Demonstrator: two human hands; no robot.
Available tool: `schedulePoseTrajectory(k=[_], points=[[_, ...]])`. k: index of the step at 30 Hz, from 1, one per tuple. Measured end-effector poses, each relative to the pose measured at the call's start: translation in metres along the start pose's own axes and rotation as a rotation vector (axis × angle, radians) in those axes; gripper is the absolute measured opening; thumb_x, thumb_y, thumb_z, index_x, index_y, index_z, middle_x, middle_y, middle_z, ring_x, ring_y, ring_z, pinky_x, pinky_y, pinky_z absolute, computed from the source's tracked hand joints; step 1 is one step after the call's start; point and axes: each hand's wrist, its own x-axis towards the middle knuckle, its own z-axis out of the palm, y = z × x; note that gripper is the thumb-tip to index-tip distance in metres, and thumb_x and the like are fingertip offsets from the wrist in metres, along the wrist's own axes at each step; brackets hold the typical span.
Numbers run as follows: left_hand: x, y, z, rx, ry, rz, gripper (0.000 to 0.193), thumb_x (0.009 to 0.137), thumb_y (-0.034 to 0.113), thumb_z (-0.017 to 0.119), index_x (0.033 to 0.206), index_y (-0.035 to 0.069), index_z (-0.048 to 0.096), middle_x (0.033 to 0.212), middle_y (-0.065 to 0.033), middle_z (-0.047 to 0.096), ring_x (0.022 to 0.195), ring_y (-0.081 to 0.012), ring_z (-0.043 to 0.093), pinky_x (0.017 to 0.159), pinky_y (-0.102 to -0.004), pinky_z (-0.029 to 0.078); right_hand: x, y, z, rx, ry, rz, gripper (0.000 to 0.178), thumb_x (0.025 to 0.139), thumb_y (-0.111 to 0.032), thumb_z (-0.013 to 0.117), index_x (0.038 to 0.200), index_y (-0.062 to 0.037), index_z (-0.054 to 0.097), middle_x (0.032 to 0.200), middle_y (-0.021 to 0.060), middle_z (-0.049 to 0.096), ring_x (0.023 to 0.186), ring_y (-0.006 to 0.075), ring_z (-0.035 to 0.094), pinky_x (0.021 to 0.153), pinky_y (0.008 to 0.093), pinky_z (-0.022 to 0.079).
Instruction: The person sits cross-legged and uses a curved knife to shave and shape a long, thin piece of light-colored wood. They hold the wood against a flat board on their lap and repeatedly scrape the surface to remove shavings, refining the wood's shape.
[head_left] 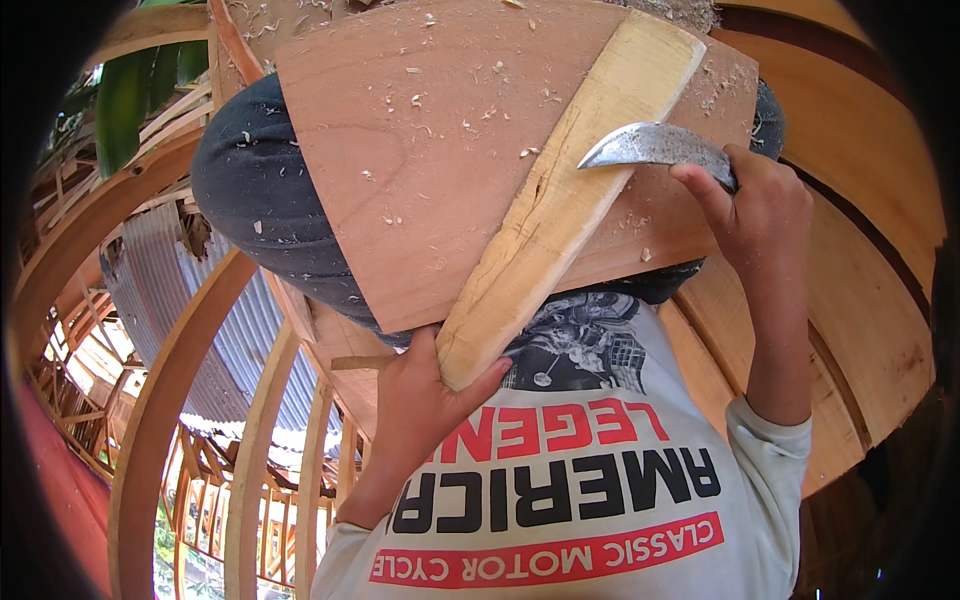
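A long, pale piece of wood (545,235) lies slanted across a flat reddish-brown board (400,150) on my lap, with a dark crack along its face. My left hand (420,390) grips its near end, thumb on one side and fingers on the other. In my right hand (765,205) is a knife with a curved, pointed metal blade (650,145). The blade reaches over the right edge of the wood, tip toward the left; whether it touches the wood, I cannot tell. Most of the knife's handle is hidden in my fist.
Wood shavings (490,113) are scattered over the board. Curved wooden ribs (180,390) stand on the left, with corrugated metal sheets (190,310) beyond them. Wide curved planks (850,320) rise on the right. Green leaves (125,110) hang at the upper left.
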Motion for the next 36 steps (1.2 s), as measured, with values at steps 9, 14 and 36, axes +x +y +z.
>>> schedulePoseTrajectory(k=[9,14,36], points=[[0.003,0.003,0.007,-0.043,0.036,0.106,0.058,0.076,0.042,0.072,0.103,-0.006,0.052,0.079,-0.0223,0.064,0.071,-0.0366,0.066,0.063,-0.0389,0.051,0.001,0.011,0.005,-0.042,0.134,0.017,0.069,0.073,-0.069,0.056,0.056,-0.0023,0.054,0.048,0.0157,0.050,0.045,0.0321,0.054,0.041,0.0363,0.043],[0.001,0.002,0.010,-0.092,0.042,0.126,0.056,0.077,0.040,0.071,0.103,-0.006,0.052,0.079,-0.0233,0.064,0.072,-0.0376,0.066,0.064,-0.0389,0.051,0.002,0.015,0.006,-0.068,0.124,0.059,0.070,0.073,-0.069,0.056,0.055,-0.0015,0.055,0.051,0.0171,0.052,0.049,0.0344,0.057,0.043,0.0384,0.044],[-0.016,-0.008,0.013,-0.196,0.094,0.080,0.053,0.081,0.039,0.067,0.106,-0.006,0.055,0.085,-0.0256,0.064,0.080,-0.0340,0.066,0.071,-0.0389,0.050,0.019,0.007,-0.003,0.061,0.159,0.164,0.074,0.076,-0.071,0.051,0.068,0.0019,0.063,0.058,0.0195,0.059,0.058,0.0361,0.062,0.053,0.0421,0.050]])
